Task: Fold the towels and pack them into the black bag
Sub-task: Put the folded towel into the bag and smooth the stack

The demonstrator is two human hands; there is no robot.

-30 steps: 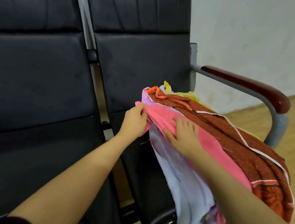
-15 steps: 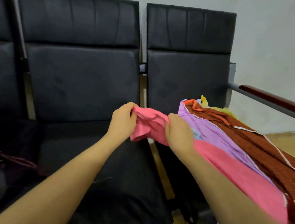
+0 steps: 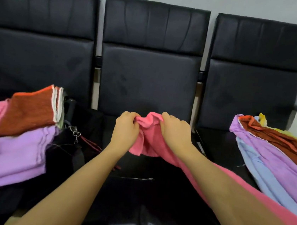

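both hands — left hand and right hand — clench the bunched edge of a soft pink terry towel over the glossy black leather middle seat; its tail trails under the right forearm.

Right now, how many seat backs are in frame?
3: left seat back, cut by the frame edge; middle seat back, behind both hands gripping the pink towel; right seat back, above the unfolded towel pile. More may lie out of frame.
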